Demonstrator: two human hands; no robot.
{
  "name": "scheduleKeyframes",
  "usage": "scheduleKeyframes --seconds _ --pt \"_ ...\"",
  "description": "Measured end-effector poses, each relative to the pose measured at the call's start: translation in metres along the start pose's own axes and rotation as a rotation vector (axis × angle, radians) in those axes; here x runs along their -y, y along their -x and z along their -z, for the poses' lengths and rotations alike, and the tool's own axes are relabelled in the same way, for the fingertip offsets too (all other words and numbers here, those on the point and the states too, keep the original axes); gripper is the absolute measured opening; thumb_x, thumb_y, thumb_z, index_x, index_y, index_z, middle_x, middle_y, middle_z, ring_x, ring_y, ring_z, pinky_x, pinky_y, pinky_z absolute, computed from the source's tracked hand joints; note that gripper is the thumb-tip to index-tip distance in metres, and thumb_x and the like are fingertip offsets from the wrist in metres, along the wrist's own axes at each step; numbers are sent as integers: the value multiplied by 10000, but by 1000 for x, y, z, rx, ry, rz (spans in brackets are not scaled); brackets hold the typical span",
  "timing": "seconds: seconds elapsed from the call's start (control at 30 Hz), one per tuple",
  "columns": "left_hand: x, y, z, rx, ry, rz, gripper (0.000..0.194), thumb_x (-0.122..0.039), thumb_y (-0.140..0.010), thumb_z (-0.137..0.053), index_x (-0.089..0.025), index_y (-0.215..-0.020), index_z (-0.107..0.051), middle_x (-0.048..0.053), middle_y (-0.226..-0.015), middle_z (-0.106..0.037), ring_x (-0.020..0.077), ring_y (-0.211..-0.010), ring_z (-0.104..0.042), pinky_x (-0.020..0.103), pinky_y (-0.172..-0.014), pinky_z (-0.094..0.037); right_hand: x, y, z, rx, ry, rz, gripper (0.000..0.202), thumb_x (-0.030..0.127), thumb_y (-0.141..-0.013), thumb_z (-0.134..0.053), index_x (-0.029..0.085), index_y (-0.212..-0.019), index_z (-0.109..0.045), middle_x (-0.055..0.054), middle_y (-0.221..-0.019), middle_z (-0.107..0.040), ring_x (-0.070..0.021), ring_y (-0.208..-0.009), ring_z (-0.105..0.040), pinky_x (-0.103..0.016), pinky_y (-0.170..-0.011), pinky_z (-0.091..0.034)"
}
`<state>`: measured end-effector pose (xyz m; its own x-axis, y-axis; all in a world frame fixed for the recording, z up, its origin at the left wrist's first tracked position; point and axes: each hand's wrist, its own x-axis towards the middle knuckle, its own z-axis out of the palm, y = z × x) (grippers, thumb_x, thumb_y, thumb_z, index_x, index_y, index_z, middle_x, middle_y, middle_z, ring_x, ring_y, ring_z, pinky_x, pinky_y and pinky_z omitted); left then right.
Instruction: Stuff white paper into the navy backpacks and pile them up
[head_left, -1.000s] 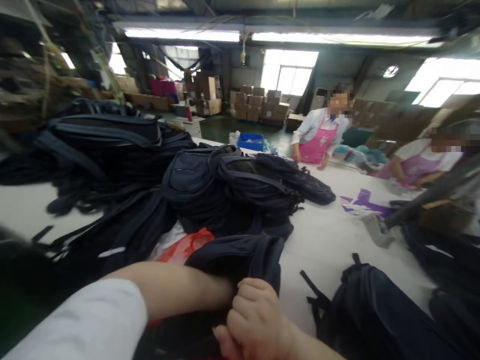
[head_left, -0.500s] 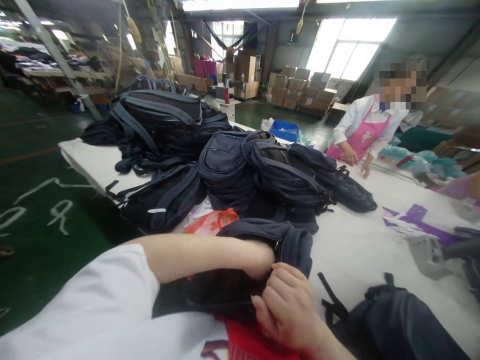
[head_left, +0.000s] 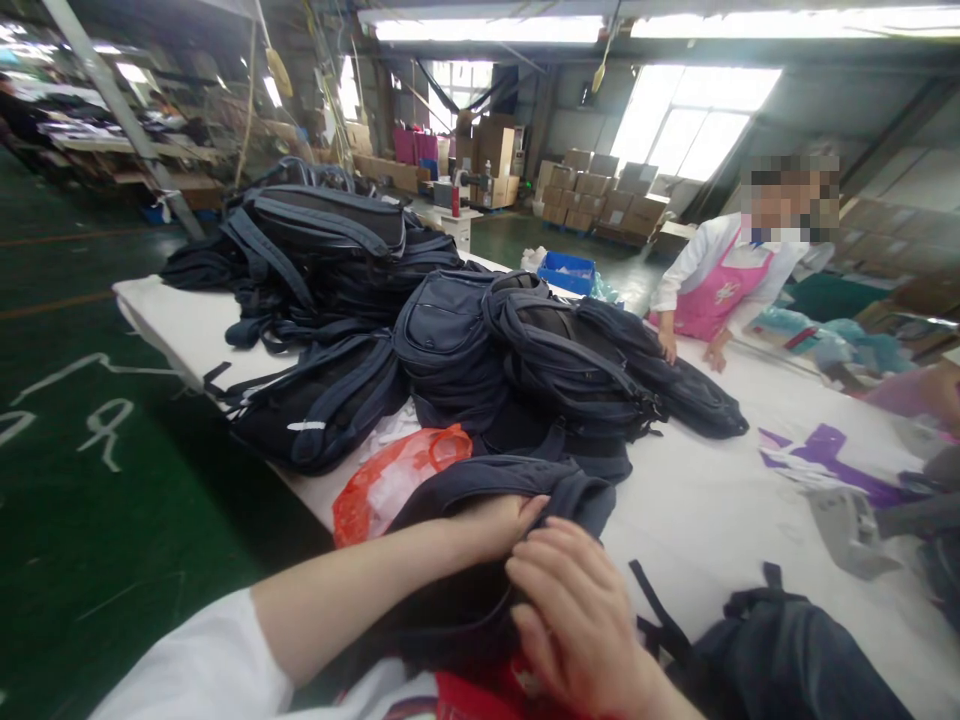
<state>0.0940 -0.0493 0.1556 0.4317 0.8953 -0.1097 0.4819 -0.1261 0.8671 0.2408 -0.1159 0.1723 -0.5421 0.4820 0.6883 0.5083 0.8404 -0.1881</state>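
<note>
A dark navy backpack [head_left: 592, 500] lies in front of me with its main opening spread wide. My left hand [head_left: 514, 520] is inside the opening, thumb against the fabric near the far right edge and most of its fingers hidden; it appears to grip that edge. Close beside it, my right hand [head_left: 574, 610] curls its fingers over the near right side of the same opening. Beyond the backpack's left side rests an orange-red plastic bag [head_left: 360, 500] with white pieces in it.
Piled navy backpacks [head_left: 322, 220] cover the far left of the white table [head_left: 705, 490]. Another backpack [head_left: 795, 650] lies at lower right. Purple strips [head_left: 825, 450] sit at right. A co-worker in a pink apron [head_left: 724, 295] leans at the far edge near a blue bin [head_left: 566, 272].
My left hand has drawn partly out of the backpack, so its thumb now shows. My right hand's fingers have loosened slightly. The co-worker's hands have moved left toward a backpack.
</note>
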Motion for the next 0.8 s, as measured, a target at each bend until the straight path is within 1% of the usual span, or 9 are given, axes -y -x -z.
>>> scheduleKeyframes --seconds 0.07,0.1,0.2,0.3,0.43,0.57,0.63,0.7,0.8 --pt "-7 10 10 100 96 -39 478 -486 -959 -383 -171 -1187 -661 75 -1230 -684 245 -1172 -598 376 -1071 -422 -25 6 14 -73 -17 -154 328 299 -960 -408 158 -1189 -595 -99 -1134 -655 -234 -1115 -569 -431 -1052 -379" --pt "-13 16 14 146 156 -41 483 -490 -964 -378 -170 -1186 -663 67 -1238 -680 239 -1167 -601 371 -1063 -428 -37 10 19 -78 -50 -227 356 351 -981 -370 175 -1192 -595 -98 -1137 -651 -239 -1107 -574 -432 -1012 -407" --pt "-29 30 19 249 277 78 514 -507 -968 -374 -134 -1114 -696 76 -1119 -722 243 -1040 -653 364 -960 -487 -55 26 22 -44 -159 -357 467 482 -1001 -255 194 -979 -622 -81 -921 -649 -218 -877 -607 -369 -763 -469" --pt "-37 38 22 284 259 163 533 -564 -937 -424 -159 -1152 -695 71 -1148 -714 247 -1058 -645 354 -974 -467 -51 39 19 -123 -56 -394 521 485 -1011 -205 193 -765 -560 -54 -719 -569 -179 -677 -537 -324 -618 -394" --pt "-34 45 36 353 83 199 527 -650 -872 -484 -256 -1134 -716 33 -1212 -695 254 -1137 -610 344 -1023 -418 -40 44 24 -222 120 -332 489 359 -1026 -218 184 -711 -549 -42 -654 -544 -151 -603 -506 -300 -586 -363" --pt "-27 56 47 484 49 241 406 -582 -878 -494 -253 -896 -732 -1 -892 -732 174 -815 -641 259 -767 -470 -44 49 37 -214 243 -269 467 294 -1017 -221 176 -714 -556 -46 -648 -564 -146 -604 -527 -288 -588 -388" --pt "-21 60 49 431 128 296 459 -567 -878 -481 -189 -682 -651 -13 -601 -602 115 -547 -508 224 -551 -390 -53 56 44 -240 337 -272 426 224 -1000 -245 177 -717 -559 -43 -640 -576 -141 -604 -537 -282 -583 -392" --pt "-15 60 48 302 200 322 494 -538 -894 -448 -164 -596 -574 -36 -482 -450 86 -441 -367 217 -456 -294 -62 64 49 -276 435 -285 408 159 -977 -254 180 -706 -559 -38 -620 -578 -136 -582 -529 -277 -555 -374" --pt "-9 52 44 256 215 242 429 -451 -930 -406 -140 -804 -673 3 -638 -593 104 -533 -491 214 -529 -407 -65 66 53 -305 416 -241 390 147 -966 -274 183 -690 -548 -37 -609 -568 -137 -571 -527 -277 -536 -369"
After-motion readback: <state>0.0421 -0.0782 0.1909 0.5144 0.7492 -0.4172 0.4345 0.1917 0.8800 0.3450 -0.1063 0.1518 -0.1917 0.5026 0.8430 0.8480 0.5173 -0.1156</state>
